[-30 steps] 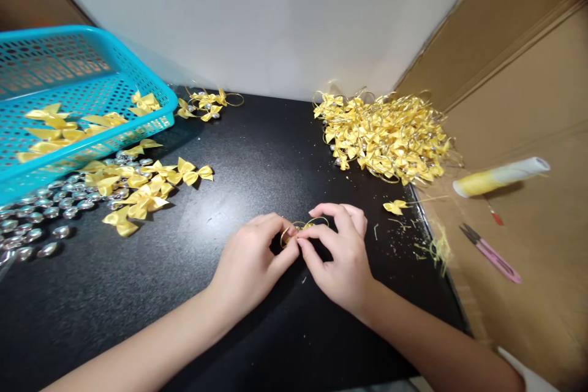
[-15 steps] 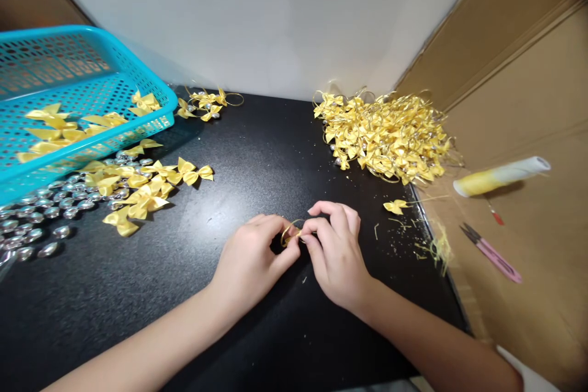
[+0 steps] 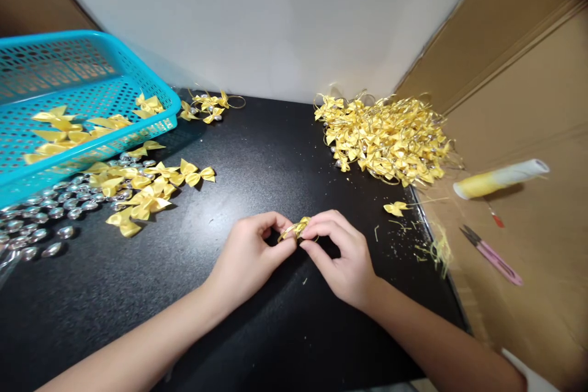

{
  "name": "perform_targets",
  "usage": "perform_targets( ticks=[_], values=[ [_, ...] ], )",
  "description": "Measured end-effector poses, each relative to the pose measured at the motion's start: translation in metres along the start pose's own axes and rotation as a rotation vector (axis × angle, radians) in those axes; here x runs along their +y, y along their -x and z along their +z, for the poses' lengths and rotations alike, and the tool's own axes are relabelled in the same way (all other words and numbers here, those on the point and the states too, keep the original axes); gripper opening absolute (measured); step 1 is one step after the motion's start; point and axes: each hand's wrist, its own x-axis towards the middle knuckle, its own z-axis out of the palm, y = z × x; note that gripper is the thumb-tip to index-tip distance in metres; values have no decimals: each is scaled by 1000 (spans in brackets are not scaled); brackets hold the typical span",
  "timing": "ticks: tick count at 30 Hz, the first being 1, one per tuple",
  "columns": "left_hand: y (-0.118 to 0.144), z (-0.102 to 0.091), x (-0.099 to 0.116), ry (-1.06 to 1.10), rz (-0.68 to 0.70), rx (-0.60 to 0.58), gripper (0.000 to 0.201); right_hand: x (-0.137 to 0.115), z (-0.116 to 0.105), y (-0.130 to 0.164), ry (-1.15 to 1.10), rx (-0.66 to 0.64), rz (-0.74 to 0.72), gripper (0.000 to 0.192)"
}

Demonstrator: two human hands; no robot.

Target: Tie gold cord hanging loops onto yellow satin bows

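My left hand (image 3: 248, 254) and my right hand (image 3: 342, 254) meet over the black tabletop (image 3: 257, 147), fingertips pinched together on one small yellow bow with a gold thread loop (image 3: 296, 229). Both hands rest low on the table near its front middle. Loose yellow bows (image 3: 138, 187) lie to the left, mixed with silver beads (image 3: 41, 214). A big heap of finished bows with gold loops (image 3: 386, 138) sits at the back right. What the fingers do to the thread is hidden.
A turquoise mesh basket (image 3: 92, 61) with yellow ribbon pieces stands at the back left. On the cardboard to the right lie a spool of yellow thread (image 3: 500, 177) and pink snips (image 3: 491, 254). A single bow (image 3: 395, 208) and thread scraps lie near the table's right edge.
My right fingers have curled in and closed down on the bow, and the gold loop has shrunk between both hands. The view has tipped slightly.
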Motion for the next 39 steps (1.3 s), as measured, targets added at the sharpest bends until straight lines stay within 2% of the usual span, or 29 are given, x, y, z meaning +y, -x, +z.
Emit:
perform_targets(
  ticks=[5,8,11,15,18,21,28,34,37,39],
  values=[
    [0,-1,-1,13,-24,-7,10,-1,-4,0,61,104,-24,14],
    [0,-1,-1,31,-25,1,9,-4,-7,1,158,189,-104,14],
    [-1,-1,1,96,-44,1,9,-4,-6,2,240,132,-137,11],
    [-4,-3,7,235,-139,3,14,1,-2,2,336,46,-99,12],
    [-6,-5,10,279,-203,8,19,3,0,2,336,66,-77,6],
    [-7,-6,11,287,-250,-10,23,4,3,2,349,66,-45,9],
    [-7,-7,14,362,-297,-69,19,6,6,3,371,47,14,10],
    [-9,-9,12,348,-355,-73,19,7,2,0,301,105,68,21],
    [-11,-10,11,361,-376,-85,21,8,0,1,333,153,90,24],
    [-11,-10,11,375,-386,-80,21,7,1,3,379,132,84,25]
  ],
)
